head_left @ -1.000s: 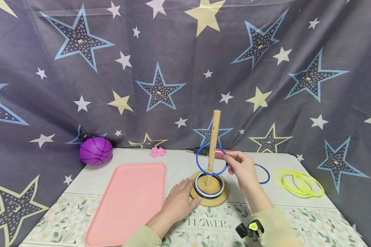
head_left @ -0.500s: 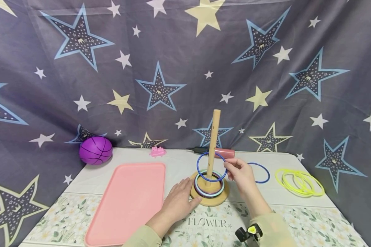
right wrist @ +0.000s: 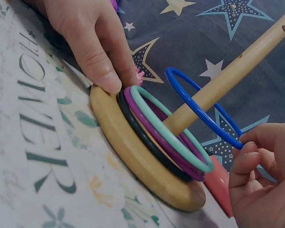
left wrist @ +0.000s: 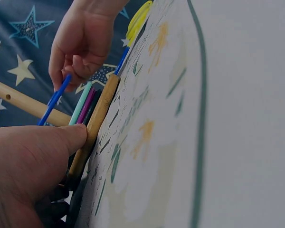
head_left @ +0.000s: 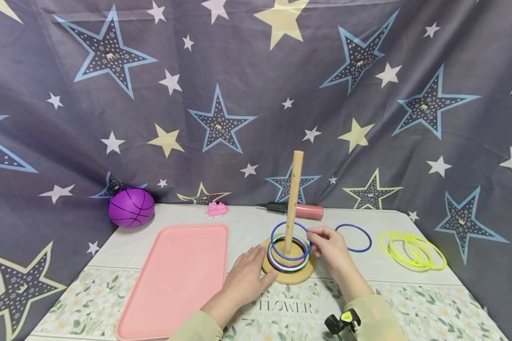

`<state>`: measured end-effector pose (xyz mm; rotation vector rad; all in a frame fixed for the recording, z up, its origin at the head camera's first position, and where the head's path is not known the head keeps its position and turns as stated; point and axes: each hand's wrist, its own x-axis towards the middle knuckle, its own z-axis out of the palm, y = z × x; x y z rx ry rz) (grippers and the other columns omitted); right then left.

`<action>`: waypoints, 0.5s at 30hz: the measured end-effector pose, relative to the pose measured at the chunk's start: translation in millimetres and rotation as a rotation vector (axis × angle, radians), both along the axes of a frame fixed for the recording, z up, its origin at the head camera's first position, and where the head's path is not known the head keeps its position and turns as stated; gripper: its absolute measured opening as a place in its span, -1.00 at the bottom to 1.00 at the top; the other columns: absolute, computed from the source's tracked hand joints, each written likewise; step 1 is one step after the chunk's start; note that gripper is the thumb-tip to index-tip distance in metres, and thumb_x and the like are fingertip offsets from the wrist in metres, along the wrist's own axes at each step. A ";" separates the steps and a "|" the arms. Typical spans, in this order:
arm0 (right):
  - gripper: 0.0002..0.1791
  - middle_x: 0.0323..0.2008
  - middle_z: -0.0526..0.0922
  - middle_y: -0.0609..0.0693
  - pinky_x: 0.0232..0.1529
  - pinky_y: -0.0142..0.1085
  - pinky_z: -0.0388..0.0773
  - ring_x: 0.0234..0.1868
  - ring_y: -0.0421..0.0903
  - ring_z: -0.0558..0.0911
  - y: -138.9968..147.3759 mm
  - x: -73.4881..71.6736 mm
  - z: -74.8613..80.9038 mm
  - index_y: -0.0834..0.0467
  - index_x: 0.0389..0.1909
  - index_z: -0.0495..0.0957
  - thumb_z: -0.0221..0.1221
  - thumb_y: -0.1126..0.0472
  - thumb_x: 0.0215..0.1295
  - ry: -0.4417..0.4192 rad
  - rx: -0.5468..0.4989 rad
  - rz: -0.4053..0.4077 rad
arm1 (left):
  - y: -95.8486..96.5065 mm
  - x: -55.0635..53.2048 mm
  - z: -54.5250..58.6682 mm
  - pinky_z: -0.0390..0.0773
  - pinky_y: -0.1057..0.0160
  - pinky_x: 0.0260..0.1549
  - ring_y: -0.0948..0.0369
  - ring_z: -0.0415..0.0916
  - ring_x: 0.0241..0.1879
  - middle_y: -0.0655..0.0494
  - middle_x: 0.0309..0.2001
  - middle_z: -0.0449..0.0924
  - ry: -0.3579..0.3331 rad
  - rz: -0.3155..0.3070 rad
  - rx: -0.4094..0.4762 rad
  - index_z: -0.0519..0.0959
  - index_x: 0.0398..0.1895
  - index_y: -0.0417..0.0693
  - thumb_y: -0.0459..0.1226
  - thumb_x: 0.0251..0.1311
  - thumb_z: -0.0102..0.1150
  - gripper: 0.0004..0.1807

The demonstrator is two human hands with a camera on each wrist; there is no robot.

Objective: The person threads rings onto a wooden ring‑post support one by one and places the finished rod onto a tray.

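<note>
A wooden post (head_left: 295, 194) rises from a round wooden base (head_left: 288, 278). Around the post's foot lie a black ring (right wrist: 148, 146), a purple ring (right wrist: 141, 116) and a light teal ring (right wrist: 183, 153). My right hand (head_left: 330, 248) pinches a blue ring (right wrist: 199, 113) at its right side, between thumb and fingertips. This ring encircles the post, tilted, a little above the stack. My left hand (head_left: 246, 278) rests against the base's left side, its thumb (left wrist: 76, 137) on the rim; in the left wrist view its other fingers are mostly hidden.
A second blue ring (head_left: 358, 251) and several overlapping yellow rings (head_left: 414, 258) lie to the right. Left of the stand is a pink tray (head_left: 183, 274). Behind are a purple ball (head_left: 132, 208), a small pink toy (head_left: 217, 209) and a red-and-black pump (head_left: 310, 211).
My right hand has come down, lowering the blue ring along the post toward the stacked rings. The left hand stays in place on the base.
</note>
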<state>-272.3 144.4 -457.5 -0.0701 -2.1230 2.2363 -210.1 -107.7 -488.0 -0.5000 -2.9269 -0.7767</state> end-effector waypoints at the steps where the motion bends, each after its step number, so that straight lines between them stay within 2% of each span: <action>1: -0.79 -0.45 0.62 -0.03 -0.55 -0.46 0.47 -0.54 -0.24 0.50 0.4 -0.1 -0.9 0.47 0.04 0.67 0.31 0.44 0.48 -0.003 0.010 0.009 | -0.1 -0.2 0.1 0.15 -0.24 0.65 -0.22 0.20 0.65 -0.32 0.65 0.28 -0.001 0.000 0.001 0.34 0.63 -0.38 0.10 0.56 0.28 -0.11; 9: -0.75 -0.42 0.62 -0.02 -0.54 -0.45 0.47 -0.52 -0.22 0.49 2.9 -0.4 -9.0 0.44 0.07 0.70 0.36 0.40 0.47 -0.031 0.035 0.079 | 0.0 -1.6 -0.6 0.15 -0.24 0.65 -0.23 0.20 0.65 -0.32 0.64 0.28 -0.006 -0.001 0.010 0.32 0.64 -0.40 0.10 0.56 0.28 -0.10; 15: -0.75 -0.44 0.62 -0.02 -0.55 -0.45 0.46 -0.52 -0.22 0.49 4.5 0.5 -13.3 0.43 0.06 0.71 0.38 0.40 0.45 -0.054 0.038 0.086 | 0.9 -1.7 -1.4 0.15 -0.25 0.65 -0.23 0.20 0.65 -0.33 0.64 0.28 -0.006 -0.003 0.009 0.32 0.64 -0.40 0.10 0.56 0.28 -0.09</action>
